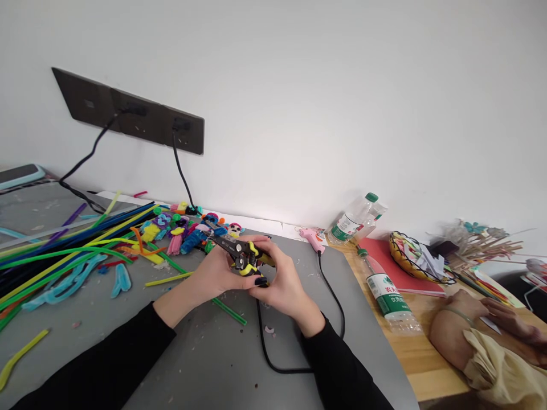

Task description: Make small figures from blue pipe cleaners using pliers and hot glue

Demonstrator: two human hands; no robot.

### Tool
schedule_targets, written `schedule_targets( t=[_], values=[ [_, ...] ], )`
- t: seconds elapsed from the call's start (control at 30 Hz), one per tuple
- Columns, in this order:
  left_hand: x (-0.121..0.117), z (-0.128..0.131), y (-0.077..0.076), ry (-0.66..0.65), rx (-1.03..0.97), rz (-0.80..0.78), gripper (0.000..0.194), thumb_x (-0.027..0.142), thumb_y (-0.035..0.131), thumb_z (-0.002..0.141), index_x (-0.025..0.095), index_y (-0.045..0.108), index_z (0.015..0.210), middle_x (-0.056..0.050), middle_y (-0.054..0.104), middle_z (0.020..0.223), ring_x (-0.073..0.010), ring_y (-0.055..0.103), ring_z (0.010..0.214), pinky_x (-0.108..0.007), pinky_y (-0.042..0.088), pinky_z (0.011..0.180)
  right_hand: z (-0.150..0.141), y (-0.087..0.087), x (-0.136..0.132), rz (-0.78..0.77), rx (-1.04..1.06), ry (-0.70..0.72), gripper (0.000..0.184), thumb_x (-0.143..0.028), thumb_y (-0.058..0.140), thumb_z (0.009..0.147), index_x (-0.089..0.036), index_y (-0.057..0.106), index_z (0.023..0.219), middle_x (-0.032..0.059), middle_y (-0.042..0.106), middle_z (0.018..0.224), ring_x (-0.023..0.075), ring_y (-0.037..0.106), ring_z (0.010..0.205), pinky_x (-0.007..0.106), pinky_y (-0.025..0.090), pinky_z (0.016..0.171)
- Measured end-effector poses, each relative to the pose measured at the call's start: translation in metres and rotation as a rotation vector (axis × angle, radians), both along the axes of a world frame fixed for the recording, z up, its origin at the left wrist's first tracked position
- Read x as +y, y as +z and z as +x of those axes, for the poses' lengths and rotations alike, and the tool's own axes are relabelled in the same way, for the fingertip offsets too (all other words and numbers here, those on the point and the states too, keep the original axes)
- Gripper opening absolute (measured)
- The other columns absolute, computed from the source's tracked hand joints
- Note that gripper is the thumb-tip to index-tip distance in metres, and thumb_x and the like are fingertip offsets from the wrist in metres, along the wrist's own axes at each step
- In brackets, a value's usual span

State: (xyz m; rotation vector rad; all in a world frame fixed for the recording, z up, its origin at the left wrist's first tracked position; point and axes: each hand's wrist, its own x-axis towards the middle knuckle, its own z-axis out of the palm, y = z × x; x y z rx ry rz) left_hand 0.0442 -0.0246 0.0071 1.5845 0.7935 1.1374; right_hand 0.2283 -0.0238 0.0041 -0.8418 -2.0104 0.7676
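Note:
Wire stripper pliers point(240, 250) with a black head and yellow-and-black handles are held up over the grey mat, jaws pointing to the upper left. My right hand point(284, 280) is closed round the handles. On the other side, my left hand point(223, 270) also grips the pliers, its thumb lying along the lower handle; most of its fingers are hidden. Whether anything sits between the jaws cannot be made out. Just behind them lie several small pipe-cleaner figures point(199, 238) in many colours. A green pipe cleaner point(231, 311) lies beneath my hands.
Many loose pipe cleaners point(81, 250) spread over the left. A pink glue gun point(314, 239) with a black cord point(333, 290) rests at the back right. Plastic bottles point(387, 299) and a yellow basket point(410, 262) stand further right, near another person's hands point(470, 313).

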Motion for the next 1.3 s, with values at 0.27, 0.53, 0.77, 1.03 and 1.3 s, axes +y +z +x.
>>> schedule_targets(
  t=[0.27,0.53,0.77,1.03,1.3],
  values=[
    [-0.001,0.003,-0.005,0.013,-0.098,-0.059,0.068,0.035,0.088,0.066,0.024,0.067,0.13,-0.013,0.065,0.144,-0.0396,0.058,0.136,-0.053,0.052,0.111,0.002,-0.001,0.0,-0.044,-0.01,-0.023,0.059,-0.019,0.069,0.064,-0.025,0.051,0.12,0.0079,0.07,0.118,0.0263,0.071,0.108,0.043,0.057,0.095],
    [0.002,0.007,-0.015,0.042,-0.166,-0.063,0.059,0.031,0.088,0.068,0.021,0.068,0.122,-0.013,0.071,0.134,-0.0359,0.065,0.126,-0.051,0.054,0.108,0.002,-0.003,0.0,-0.106,0.029,-0.041,0.055,-0.023,0.072,0.068,-0.027,0.037,0.11,0.0107,0.065,0.122,0.0259,0.068,0.115,0.044,0.057,0.096],
    [0.002,0.011,-0.016,0.064,-0.18,-0.046,0.051,0.035,0.088,0.068,0.022,0.069,0.114,-0.011,0.075,0.123,-0.035,0.068,0.12,-0.049,0.056,0.104,0.0,0.002,-0.003,-0.09,0.024,-0.042,0.055,-0.023,0.07,0.071,-0.028,0.029,0.108,0.0099,0.059,0.123,0.0236,0.066,0.114,0.043,0.057,0.096],
    [-0.002,0.014,-0.008,0.143,-0.131,-0.014,0.049,0.031,0.084,0.064,0.022,0.066,0.109,-0.01,0.074,0.118,-0.0348,0.07,0.113,-0.048,0.057,0.099,-0.01,-0.001,-0.005,0.006,-0.071,-0.245,0.05,-0.025,0.063,0.072,-0.027,0.028,0.107,0.0119,0.063,0.113,0.0275,0.069,0.102,0.048,0.059,0.085],
    [-0.005,0.009,-0.003,0.223,-0.021,0.093,0.043,0.031,0.077,0.069,0.023,0.065,0.11,-0.009,0.072,0.123,-0.0343,0.064,0.122,-0.048,0.05,0.106,-0.006,0.001,-0.005,0.024,-0.139,-0.263,0.058,-0.021,0.065,0.071,-0.022,0.04,0.123,0.0151,0.061,0.126,0.03,0.063,0.12,0.049,0.054,0.1]
  ],
)
